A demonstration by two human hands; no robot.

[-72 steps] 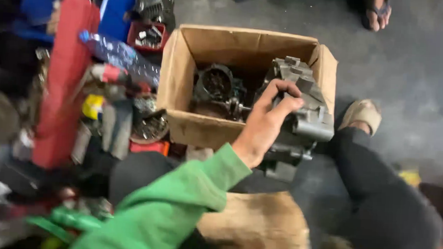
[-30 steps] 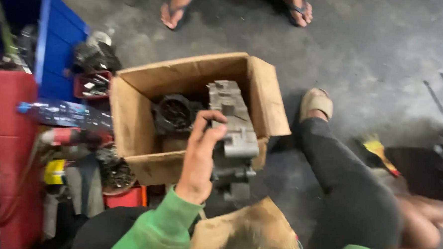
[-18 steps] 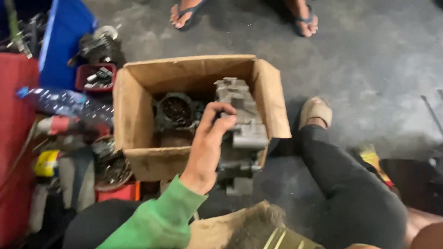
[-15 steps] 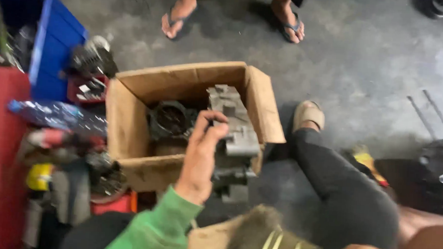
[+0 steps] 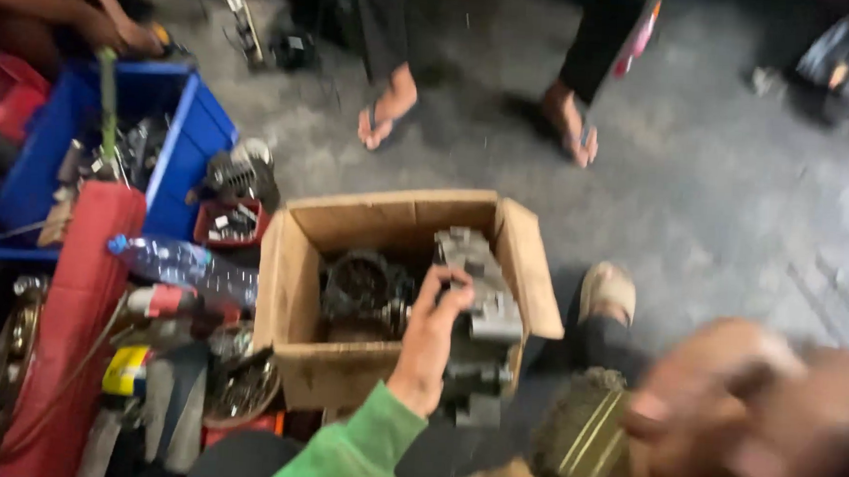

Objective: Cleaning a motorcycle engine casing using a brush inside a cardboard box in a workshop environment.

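Note:
My left hand [image 5: 430, 339], in a green sleeve, grips a grey metal engine part [image 5: 484, 289] that sits at the right end of an open cardboard box [image 5: 289, 290]. The part sticks out over the box's front right corner. A dark round engine part [image 5: 358, 281] lies in the box just left of my hand. My right hand [image 5: 751, 415] is a large blur at the bottom right, close to the camera. Whether it holds anything cannot be made out.
A blue crate [image 5: 185, 152] of parts, a red cylinder [image 5: 79, 290], a plastic bottle [image 5: 185, 261] and a small red tray [image 5: 229, 225] crowd the left. Another person's sandalled feet [image 5: 382, 113] stand beyond the box. My shoe [image 5: 608, 292] rests right of it.
The view has shifted up and the box sits lower in it. My right hand has risen into the bottom right as a blur. My left hand stays on the grey part.

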